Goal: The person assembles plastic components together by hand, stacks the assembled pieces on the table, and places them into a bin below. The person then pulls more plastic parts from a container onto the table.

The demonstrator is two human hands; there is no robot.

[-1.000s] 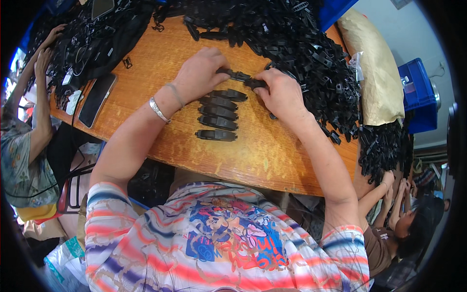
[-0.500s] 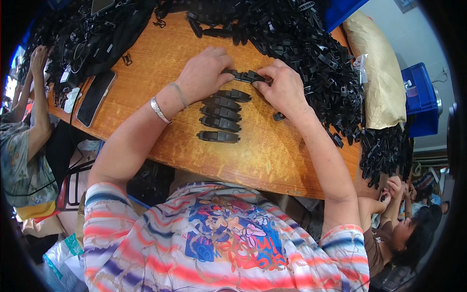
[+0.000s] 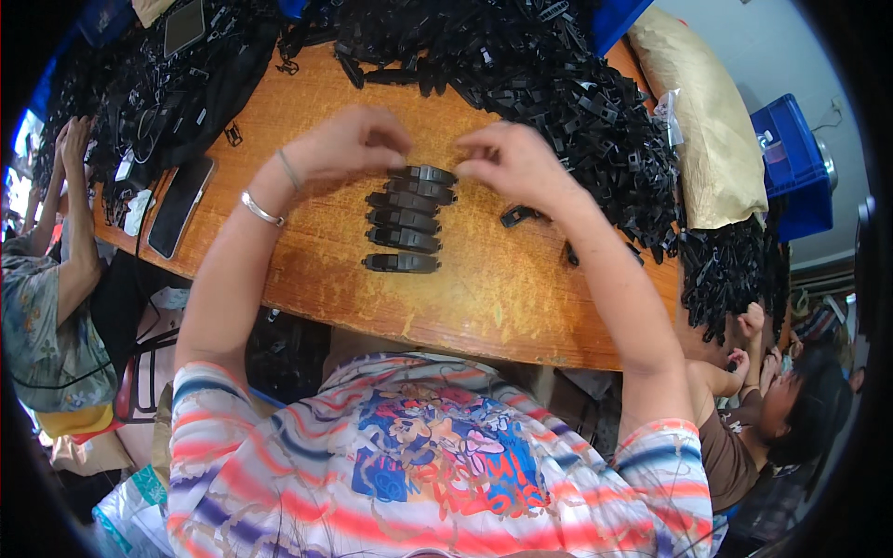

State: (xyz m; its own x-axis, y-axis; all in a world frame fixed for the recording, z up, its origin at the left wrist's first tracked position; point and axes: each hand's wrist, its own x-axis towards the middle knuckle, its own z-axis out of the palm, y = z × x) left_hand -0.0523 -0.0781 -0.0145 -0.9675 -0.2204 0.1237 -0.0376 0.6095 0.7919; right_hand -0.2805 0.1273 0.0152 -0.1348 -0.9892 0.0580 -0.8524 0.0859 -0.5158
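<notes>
Several black plastic clips (image 3: pixel 402 240) lie crosswise in a column on the wooden table, some edges close together. The topmost clip (image 3: pixel 424 174) rests flat between my two hands. My left hand (image 3: pixel 349 144), slightly blurred, is at its left end with thumb and fingers parted. At the other end is my right hand (image 3: pixel 516 163), its thumb and forefinger also apart and nothing held between them. Whether the fingertips still touch the clip is hard to tell. A loose black piece (image 3: pixel 519 216) lies below my right hand, beside the wrist.
A big heap of black clips (image 3: pixel 577 112) covers the far right of the table. More black parts (image 3: pixel 233 56) and a phone (image 3: pixel 181 206) lie at left. A tan sack (image 3: pixel 712 130) and a blue crate (image 3: pixel 791 153) stand right. Other people sit on both sides.
Both hands held a black clip above the column. Now that clip lies at the column's top, and my hands have let go, the left moving left and slightly down.
</notes>
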